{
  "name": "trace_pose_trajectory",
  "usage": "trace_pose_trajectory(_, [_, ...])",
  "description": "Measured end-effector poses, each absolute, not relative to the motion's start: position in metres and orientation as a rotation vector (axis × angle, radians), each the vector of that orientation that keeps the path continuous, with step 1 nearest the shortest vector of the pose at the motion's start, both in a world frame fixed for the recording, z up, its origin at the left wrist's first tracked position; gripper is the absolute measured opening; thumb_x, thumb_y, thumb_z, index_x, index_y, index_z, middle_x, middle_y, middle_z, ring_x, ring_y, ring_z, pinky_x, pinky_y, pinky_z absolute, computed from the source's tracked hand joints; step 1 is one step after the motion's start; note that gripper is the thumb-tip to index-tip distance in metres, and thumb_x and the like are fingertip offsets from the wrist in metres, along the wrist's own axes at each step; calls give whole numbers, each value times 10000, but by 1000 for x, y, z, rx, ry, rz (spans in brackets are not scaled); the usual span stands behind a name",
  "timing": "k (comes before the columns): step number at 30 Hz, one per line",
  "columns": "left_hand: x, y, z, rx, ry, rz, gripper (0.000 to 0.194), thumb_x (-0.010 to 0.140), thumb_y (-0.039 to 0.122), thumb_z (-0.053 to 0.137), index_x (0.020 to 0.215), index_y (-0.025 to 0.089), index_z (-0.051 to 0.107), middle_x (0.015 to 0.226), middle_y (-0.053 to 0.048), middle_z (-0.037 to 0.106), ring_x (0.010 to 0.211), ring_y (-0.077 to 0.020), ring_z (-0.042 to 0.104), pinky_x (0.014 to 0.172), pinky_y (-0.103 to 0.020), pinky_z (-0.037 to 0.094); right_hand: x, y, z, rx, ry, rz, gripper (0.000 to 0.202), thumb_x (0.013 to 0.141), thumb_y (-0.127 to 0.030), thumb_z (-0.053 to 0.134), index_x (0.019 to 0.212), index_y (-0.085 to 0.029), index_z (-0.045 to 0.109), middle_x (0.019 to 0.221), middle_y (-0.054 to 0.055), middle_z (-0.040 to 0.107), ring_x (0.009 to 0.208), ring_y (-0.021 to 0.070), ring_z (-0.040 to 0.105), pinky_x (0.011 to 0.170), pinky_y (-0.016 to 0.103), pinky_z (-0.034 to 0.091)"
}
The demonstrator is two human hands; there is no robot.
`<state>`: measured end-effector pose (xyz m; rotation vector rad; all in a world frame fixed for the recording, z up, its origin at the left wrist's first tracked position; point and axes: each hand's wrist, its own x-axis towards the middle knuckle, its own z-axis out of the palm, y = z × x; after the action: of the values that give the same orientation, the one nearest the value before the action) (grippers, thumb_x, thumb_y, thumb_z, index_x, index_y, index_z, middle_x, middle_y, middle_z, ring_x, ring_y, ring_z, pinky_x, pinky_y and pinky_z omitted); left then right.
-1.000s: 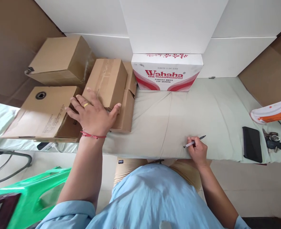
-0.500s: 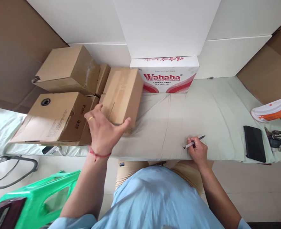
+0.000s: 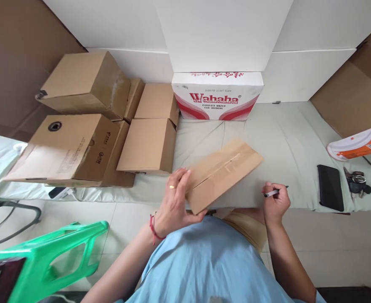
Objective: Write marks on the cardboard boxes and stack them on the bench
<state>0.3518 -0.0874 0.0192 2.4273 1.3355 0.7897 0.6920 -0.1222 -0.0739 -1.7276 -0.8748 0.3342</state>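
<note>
Well, the long brown box (image 3: pixel 225 174) slants away and right from the left hand (image 3: pixel 174 206), which grips its near end; right of the box, the right hand (image 3: pixel 276 206) holds a pen (image 3: pixel 270 193).

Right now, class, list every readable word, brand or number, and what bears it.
"Wahaha®": front of the white-and-red box.
"PURIFIED WATER FOR DRINKING": same front.
Too small or blurred: its code and upper lettering; print on round-marked carton and orange-and-white packet.
</note>
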Motion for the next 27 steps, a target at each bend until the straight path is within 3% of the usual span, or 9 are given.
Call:
trace_pose_trajectory(2, [353,-79,6,2565,1259,701,1121,881,549,806,1729,207,158,1618,-281,450,1593,-497,371,1290,-730,266,696,-132,-71,-1708,-820,307,408,913,-595,761,842,-220,620,650,-13,679,589,161,642,643,297,516])
trace_pose_trajectory(4, [352,-75,-7,2584,1289,657,1062,928,501,786,1732,205,158,1665,-283,418,1629,-493,313,1301,-741,218,700,-140,-67,-1686,-793,285,403,908,-585,776,842,-222,613,642,-24,664,585,159,648,643,300,521])
trace_pose_trajectory(7, [348,-82,-22,2426,1470,811,1003,917,576,795,1685,168,295,1597,-280,491,1545,-464,441,1247,-666,377,709,-149,-58,-1673,-805,282,387,904,-558,795,843,-220,616,654,-18,670,590,155,648,628,292,513])
trace_pose_trajectory(10, [344,-98,-30,2057,1727,897,687,969,587,716,1484,155,571,1273,-189,668,1196,-345,666,1027,-505,574,717,-149,-49,-1690,-837,300,388,897,-553,802,840,-215,619,695,3,705,599,148,640,605,276,489])
trace_pose_trajectory(13, [344,-114,-31,1751,1682,759,403,1045,483,588,1245,167,737,941,-71,666,810,-216,655,790,-359,578,720,-140,-43,-1720,-856,340,416,887,-581,798,842,-215,605,736,12,732,569,130,612,571,260,469])
trace_pose_trajectory(15, [345,-120,-30,1645,1565,718,404,1040,458,578,1239,159,762,887,-47,646,708,-178,604,733,-327,551,716,-129,-40,-1722,-872,415,427,880,-595,797,873,-212,607,823,34,772,537,109,588,540,247,455])
trace_pose_trajectory(18, [348,-124,-25,1537,1427,732,471,1020,452,599,1344,137,731,972,-67,661,664,-148,578,703,-314,542,707,-109,-37,-1716,-893,560,449,866,-615,798,968,-211,631,903,46,784,524,101,596,496,233,434])
trace_pose_trajectory(23, [358,-125,-10,1646,1289,705,567,1020,402,590,1519,133,607,1103,-111,671,649,-141,559,686,-324,555,704,-85,-37,-1804,-891,555,471,835,-632,820,961,-223,623,653,-65,610,443,111,531,432,241,398])
trace_pose_trajectory(27, [363,-126,1,1828,1240,721,649,1045,427,565,1633,166,482,1204,-156,662,817,-202,656,746,-353,605,714,-80,-39,-1846,-931,515,455,838,-630,822,899,-237,600,538,-103,498,404,108,417,381,251,310])
